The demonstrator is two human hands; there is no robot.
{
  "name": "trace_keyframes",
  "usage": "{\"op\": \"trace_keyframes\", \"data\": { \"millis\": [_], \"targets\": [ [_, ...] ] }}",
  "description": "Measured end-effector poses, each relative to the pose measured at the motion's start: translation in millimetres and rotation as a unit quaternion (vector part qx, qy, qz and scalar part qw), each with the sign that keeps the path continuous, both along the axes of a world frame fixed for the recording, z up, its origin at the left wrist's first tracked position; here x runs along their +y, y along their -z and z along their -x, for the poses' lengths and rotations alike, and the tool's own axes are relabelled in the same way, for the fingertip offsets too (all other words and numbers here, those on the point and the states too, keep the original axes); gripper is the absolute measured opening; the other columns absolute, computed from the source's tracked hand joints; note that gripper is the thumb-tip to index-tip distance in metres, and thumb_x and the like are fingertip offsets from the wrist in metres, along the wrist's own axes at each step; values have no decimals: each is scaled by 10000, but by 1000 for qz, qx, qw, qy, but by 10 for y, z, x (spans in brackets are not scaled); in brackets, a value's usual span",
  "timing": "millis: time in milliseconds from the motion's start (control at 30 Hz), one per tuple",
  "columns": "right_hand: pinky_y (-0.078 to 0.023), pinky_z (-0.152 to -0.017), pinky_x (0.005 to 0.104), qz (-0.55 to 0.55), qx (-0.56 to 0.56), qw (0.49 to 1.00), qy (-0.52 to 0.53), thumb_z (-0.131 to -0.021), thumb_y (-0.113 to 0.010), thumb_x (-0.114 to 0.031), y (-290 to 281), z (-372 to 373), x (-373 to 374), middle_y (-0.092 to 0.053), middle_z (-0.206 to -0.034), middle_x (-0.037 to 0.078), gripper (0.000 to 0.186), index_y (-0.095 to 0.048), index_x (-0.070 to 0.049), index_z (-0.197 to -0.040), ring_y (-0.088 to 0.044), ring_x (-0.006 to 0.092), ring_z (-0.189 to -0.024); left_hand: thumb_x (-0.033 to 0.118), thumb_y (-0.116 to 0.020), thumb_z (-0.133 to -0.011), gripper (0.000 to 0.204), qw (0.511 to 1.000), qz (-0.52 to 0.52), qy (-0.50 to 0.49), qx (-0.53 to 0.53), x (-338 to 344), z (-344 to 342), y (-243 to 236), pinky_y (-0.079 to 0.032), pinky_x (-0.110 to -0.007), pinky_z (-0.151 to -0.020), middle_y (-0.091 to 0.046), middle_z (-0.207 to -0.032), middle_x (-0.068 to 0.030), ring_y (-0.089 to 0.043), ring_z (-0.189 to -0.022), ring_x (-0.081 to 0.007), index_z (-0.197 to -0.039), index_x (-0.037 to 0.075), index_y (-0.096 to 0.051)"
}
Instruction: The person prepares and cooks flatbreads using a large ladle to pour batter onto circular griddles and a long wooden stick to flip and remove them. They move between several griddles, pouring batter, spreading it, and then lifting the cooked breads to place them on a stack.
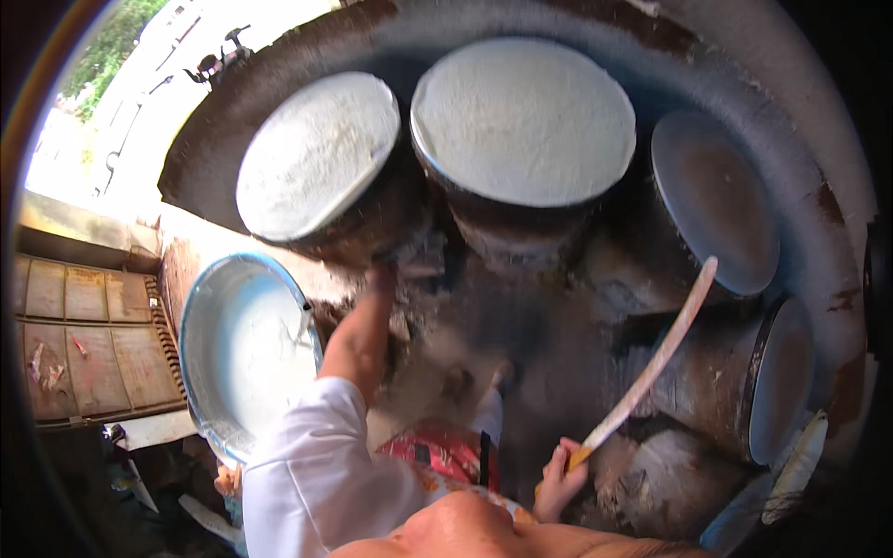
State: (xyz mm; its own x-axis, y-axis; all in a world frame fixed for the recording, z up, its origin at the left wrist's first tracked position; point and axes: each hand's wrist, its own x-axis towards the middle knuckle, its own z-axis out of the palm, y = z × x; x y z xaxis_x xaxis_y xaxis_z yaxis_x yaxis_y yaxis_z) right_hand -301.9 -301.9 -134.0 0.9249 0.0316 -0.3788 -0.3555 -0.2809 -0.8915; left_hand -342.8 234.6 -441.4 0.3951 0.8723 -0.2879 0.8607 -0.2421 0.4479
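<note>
**Steaming drums and batter basin seen from above**

Soot-darkened and ring-shaped, the large round hearth (800, 158) filled most of the view, its rim bending along the upper and right edges. Four drums stood inside it. The largest drum (523, 121), at top centre, carried a white, evenly spread layer; the second coated drum (316, 153) stood just beside it on the left, tilted toward the viewer. Two bare drums, one grey-brown (716, 200) and one lower at the right (779, 381), showed no white layer. Left of the hearth sat a round metal basin (244, 349) holding white liquid. The right hand (561, 484) was closed around the yellow handle of a long, flat, pale stick (656, 358), which slanted up toward the grey-brown drum. The left hand (379, 279), at the end of a white sleeve (307, 465), reached to the base of the tilted drum; blur hid how far its fingers were open.
</note>
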Motion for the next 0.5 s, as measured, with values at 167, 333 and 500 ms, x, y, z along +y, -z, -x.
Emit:
{"op": "trace_keyframes", "data": {
  "millis": [167, 333, 500],
  "targets": [
    [-264, -430, 183, -2, 9, 999, -30, -892, -568, -64, 46, -198, 107, -440, -715, -41, 121, -555, -23, -1005, -337, 20, -500, 404, -487, -915, 369, 983, -93, 100, 121, -191, 120, -231, -477, -397, -857, -586, -1200, -146, -580, -1067, -320, -1180, 166, -586],
    [-262, -433, 182, 14, -27, 998, -55, -885, -584, -70, 159, -294, 61, -450, -716, -37, 126, -563, -16, -997, -330, 20, -501, 397, -489, -918, 359, 970, -97, 91, 203, -222, -35, -434, -471, -391, -884, -578, -1218, -140, -559, -1115, -300, -1198, 190, -582],
    [-265, -436, 184, 12, -28, 999, -43, -884, -587, -71, 157, -360, 53, -453, -714, -36, 127, -564, -17, -997, -329, 23, -499, 348, -487, -935, 360, 924, -128, 158, 323, 48, 123, -229, -462, -369, -914, -553, -1272, -86, -510, -1196, -221, -1241, 171, -554]
  ]
}}
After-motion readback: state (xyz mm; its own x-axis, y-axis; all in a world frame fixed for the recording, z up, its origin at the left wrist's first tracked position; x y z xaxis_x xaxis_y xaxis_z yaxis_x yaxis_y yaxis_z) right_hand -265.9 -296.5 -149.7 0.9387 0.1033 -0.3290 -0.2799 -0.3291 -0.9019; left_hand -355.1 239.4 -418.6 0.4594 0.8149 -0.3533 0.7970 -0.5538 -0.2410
